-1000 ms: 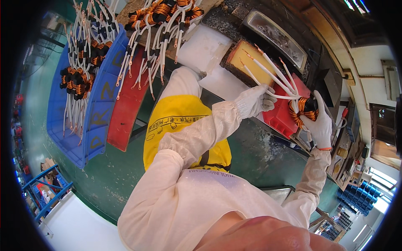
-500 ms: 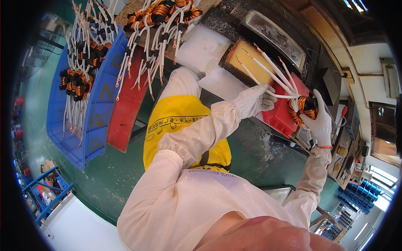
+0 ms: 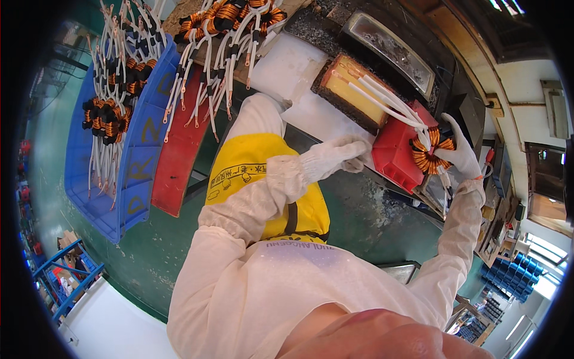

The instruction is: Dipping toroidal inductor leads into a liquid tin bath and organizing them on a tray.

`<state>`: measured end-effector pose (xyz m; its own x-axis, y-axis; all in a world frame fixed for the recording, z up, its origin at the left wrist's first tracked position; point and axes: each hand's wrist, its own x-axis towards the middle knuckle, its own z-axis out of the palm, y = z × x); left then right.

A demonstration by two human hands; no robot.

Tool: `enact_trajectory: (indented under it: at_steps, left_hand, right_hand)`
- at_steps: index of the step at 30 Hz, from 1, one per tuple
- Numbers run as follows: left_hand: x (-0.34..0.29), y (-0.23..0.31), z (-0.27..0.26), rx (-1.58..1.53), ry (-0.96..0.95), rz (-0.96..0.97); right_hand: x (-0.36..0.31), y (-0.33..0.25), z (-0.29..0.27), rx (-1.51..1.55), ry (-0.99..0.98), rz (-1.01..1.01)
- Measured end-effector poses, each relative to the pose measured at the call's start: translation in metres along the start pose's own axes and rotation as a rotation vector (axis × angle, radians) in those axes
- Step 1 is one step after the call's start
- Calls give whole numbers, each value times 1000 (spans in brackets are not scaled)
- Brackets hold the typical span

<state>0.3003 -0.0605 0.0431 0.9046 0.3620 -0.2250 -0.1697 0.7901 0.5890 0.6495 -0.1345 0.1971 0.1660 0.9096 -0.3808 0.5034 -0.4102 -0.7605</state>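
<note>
My right hand [image 3: 463, 154], in a white glove, grips a ring-shaped copper-wire coil [image 3: 431, 154] by its outer side. White sleeved leads [image 3: 391, 103] run from the coil up and to the left. Their bare copper ends lie over a yellow slab [image 3: 353, 90] in a dark, crusted holder; whether they touch it I cannot tell. The coil is beside a red plastic bin [image 3: 396, 149]. My left hand [image 3: 341, 157], also gloved, is apart from the leads, left of the bin. Its fingers are stretched out and hold nothing.
Beyond the slab sits a metal-rimmed rectangular pot [image 3: 391, 54] on a blackened bench. Several finished-looking coils [image 3: 230, 21] with dangling leads lie at the top, above a red board [image 3: 176, 161]. A blue crate [image 3: 140, 179] at left holds more coils.
My left hand has let go of the leads and drawn back to the left. The leads have swung closer together over the slab, while my right hand keeps its grip on the coil.
</note>
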Motion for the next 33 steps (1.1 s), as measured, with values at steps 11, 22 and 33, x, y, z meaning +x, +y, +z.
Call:
enact_trajectory:
  at_steps: [11, 22, 33]
  left_hand:
    - [-32, -10, -39, -166, 39, 37]
    - [-29, -13, -35, -136, 80, 23]
    - [9, 13, -2, -11, 0, 21]
  right_hand:
    - [23, 43, -19, 190, -96, 21]
    - [30, 38, -23, 164, -135, 66]
    - [-29, -8, 30, -45, 194, -21]
